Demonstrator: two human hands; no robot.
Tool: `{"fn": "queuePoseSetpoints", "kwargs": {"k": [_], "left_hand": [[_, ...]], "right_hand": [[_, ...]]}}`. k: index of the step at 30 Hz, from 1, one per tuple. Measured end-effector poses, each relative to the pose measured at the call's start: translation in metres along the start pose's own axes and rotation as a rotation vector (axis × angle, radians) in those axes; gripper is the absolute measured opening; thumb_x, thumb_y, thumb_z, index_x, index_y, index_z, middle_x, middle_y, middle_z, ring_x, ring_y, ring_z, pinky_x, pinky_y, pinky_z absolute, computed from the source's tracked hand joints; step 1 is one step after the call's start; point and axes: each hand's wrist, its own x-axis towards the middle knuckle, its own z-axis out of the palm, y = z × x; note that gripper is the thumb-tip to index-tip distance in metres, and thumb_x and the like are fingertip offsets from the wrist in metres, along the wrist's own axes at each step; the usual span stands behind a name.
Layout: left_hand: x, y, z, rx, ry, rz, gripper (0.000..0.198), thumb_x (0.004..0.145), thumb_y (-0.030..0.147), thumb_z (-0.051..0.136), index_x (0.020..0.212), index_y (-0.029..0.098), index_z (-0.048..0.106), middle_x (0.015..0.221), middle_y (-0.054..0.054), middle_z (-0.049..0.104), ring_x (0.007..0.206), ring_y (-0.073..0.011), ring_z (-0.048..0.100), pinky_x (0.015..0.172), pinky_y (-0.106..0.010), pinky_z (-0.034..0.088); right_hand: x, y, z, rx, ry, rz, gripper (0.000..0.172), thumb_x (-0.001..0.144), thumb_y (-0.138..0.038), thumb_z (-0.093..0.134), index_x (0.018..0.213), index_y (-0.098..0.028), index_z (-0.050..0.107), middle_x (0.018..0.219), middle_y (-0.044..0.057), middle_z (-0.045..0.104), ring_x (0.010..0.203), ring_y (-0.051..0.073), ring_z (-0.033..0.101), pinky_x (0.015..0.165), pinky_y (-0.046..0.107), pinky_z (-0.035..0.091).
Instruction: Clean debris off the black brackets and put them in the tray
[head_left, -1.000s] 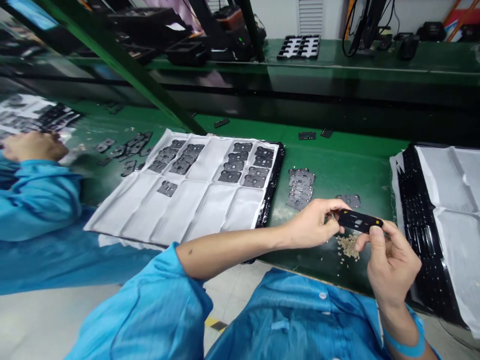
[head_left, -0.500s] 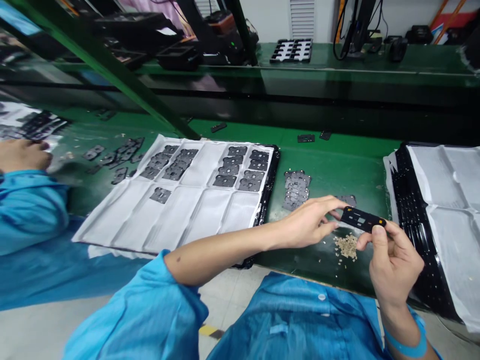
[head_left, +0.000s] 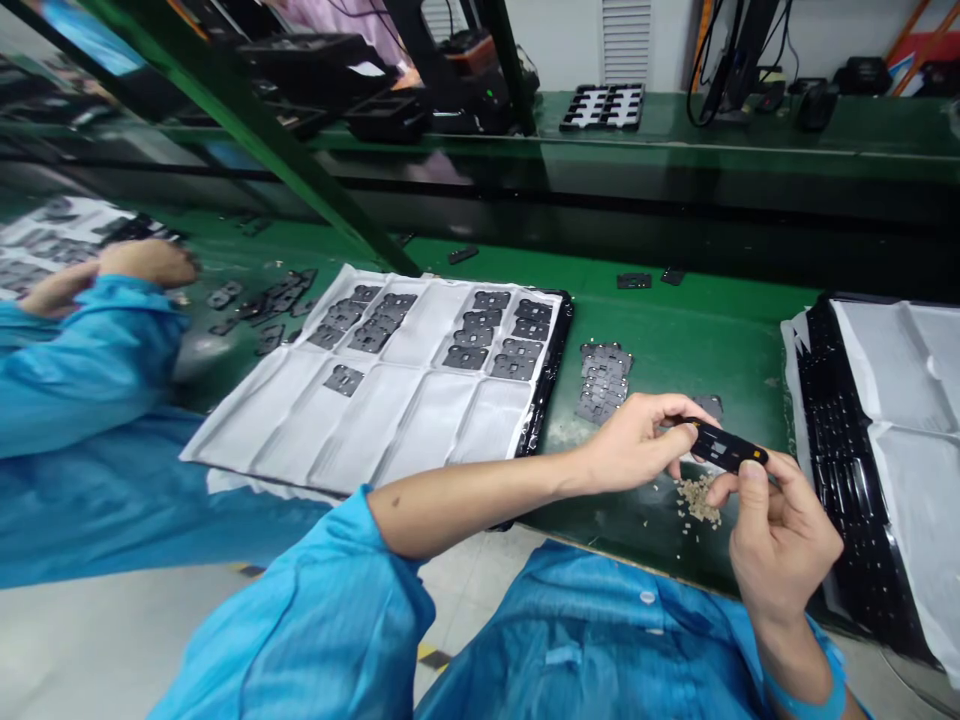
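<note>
A flat black plate with cut-outs and small yellow patches (head_left: pixel 724 447) is held up between both hands. My left hand (head_left: pixel 641 440) pinches its left end, thumb on top. At its right end, my right hand (head_left: pixel 784 525) grips it between thumb and fingers. Beneath the plate, a small heap of tan chips (head_left: pixel 699 498) lies on the green bench. Left of the heap is an overlapping stack of grey plates (head_left: pixel 604 380). Another grey plate (head_left: pixel 709 405) lies behind my hands, partly hidden.
A white compartmented tray (head_left: pixel 427 430) holding several grey plates is to the left. Stacked black trays with a white liner (head_left: pixel 911 400) stand at the right. At far left, a co-worker's hand (head_left: pixel 150 262) is over the bench. A green post (head_left: pixel 300 170) slants across.
My left thumb has come down onto the plate's left end, where the fingers were only at its edge. The co-worker's arm has moved right, and the view has shifted slightly.
</note>
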Motion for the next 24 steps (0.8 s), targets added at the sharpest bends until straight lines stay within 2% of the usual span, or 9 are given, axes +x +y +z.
{"fn": "queuePoseSetpoints", "kwargs": {"k": [5,10,15,20,24], "left_hand": [[-0.005,-0.006,-0.004,-0.002,-0.039,0.021,0.020,0.101,0.029,0.066,0.105,0.012,0.075,0.089,-0.003,0.071,0.059,-0.0072,0.066,0.059,-0.019,0.051],[-0.007,-0.008,-0.003,-0.067,-0.030,0.005,0.016,0.098,0.022,0.066,0.106,0.012,0.075,0.092,-0.004,0.072,0.065,-0.0083,0.066,0.062,-0.021,0.057],[-0.007,-0.006,-0.003,-0.056,-0.007,-0.012,0.018,0.100,0.020,0.062,0.107,0.010,0.076,0.082,-0.004,0.075,0.057,-0.0064,0.064,0.058,-0.018,0.054],[-0.007,-0.009,-0.002,-0.159,-0.034,-0.037,0.022,0.102,0.023,0.062,0.109,0.009,0.077,0.074,-0.006,0.077,0.059,-0.0104,0.069,0.058,-0.019,0.056],[-0.007,-0.011,-0.003,-0.196,-0.043,-0.062,0.021,0.102,0.022,0.064,0.110,0.008,0.078,0.074,-0.008,0.078,0.063,-0.0126,0.073,0.057,-0.020,0.057]], "right_hand": [[0.001,-0.004,0.001,-0.003,0.011,0.031,0.018,0.106,-0.034,0.070,0.102,-0.017,0.073,0.085,0.002,0.073,0.053,0.011,0.069,0.054,0.023,0.058],[0.000,-0.004,0.002,-0.007,-0.008,0.044,0.018,0.106,-0.034,0.069,0.103,-0.017,0.073,0.078,0.002,0.072,0.053,0.013,0.070,0.054,0.024,0.059],[-0.001,-0.003,0.003,0.014,-0.015,0.057,0.019,0.105,-0.035,0.071,0.101,-0.017,0.073,0.080,0.002,0.073,0.054,0.013,0.071,0.056,0.025,0.060],[-0.003,-0.002,0.004,0.024,-0.019,0.088,0.021,0.105,-0.038,0.071,0.103,-0.017,0.073,0.078,0.002,0.073,0.055,0.015,0.073,0.058,0.026,0.062],[-0.003,-0.002,0.004,0.001,-0.031,0.092,0.024,0.105,-0.040,0.071,0.103,-0.017,0.073,0.067,-0.001,0.071,0.052,0.016,0.072,0.057,0.026,0.061]]}}
